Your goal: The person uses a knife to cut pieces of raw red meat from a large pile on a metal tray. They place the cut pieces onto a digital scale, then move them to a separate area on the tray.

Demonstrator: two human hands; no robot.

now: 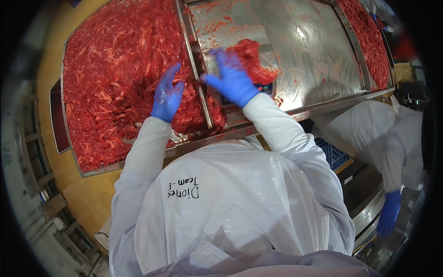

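My left hand (168, 96), in a blue glove, hovers over or touches the near right part of a large mass of shredded raw red meat (115, 78). Its fingers are stretched out, with nothing in them. To the right of a metal divider (195, 64), my right hand (233, 79), also blue-gloved, is spread and slightly blurred. Beside its fingers lies a clump of red meat (251, 60) on a flat metal plate (258, 34). Whether the fingertips touch the clump I cannot tell. Part of a dark panel with small lights shows below the clump.
A steel work surface (318, 51) smeared with meat bits spreads to the right. More meat (367, 41) lies past a second divider. At the right, another person in white (369, 134) lowers a blue-gloved hand (389, 214). A blue crate (333, 152) stands below the table edge.
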